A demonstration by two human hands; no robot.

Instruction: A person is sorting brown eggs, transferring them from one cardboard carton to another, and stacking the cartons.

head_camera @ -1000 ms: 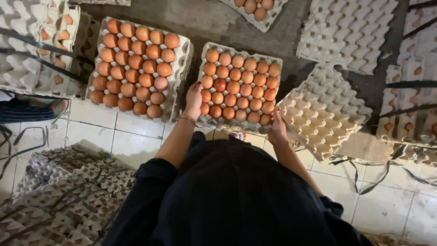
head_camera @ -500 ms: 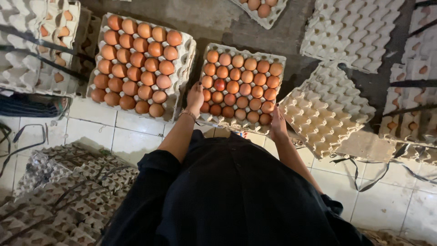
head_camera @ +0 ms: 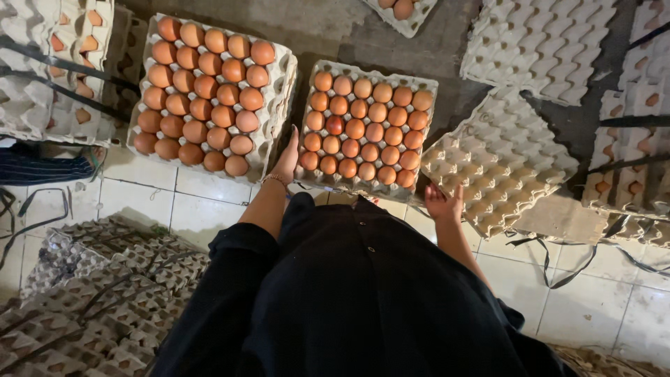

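Observation:
A grey pulp tray full of brown eggs (head_camera: 366, 126) sits on a stack straight ahead of me. My left hand (head_camera: 287, 157) lies flat against that tray's left edge, fingers straight, in the gap beside a second full egg tray (head_camera: 204, 98). My right hand (head_camera: 443, 204) hovers open just off the tray's near right corner, holding nothing, next to a stack of empty trays (head_camera: 499, 164). My dark sleeves and clothing fill the lower middle of the view.
More empty tray stacks (head_camera: 541, 42) stand at the back right, and strapped bundles of trays (head_camera: 631, 160) at the far right. Another strapped bundle (head_camera: 49, 77) is at the left and flattened dark trays (head_camera: 91, 300) at the lower left. White floor tiles (head_camera: 174, 202) lie underfoot.
My right hand has come off the middle tray's right corner and drawn back toward me. My left hand has slid slightly back along the left edge. The tray has stayed put.

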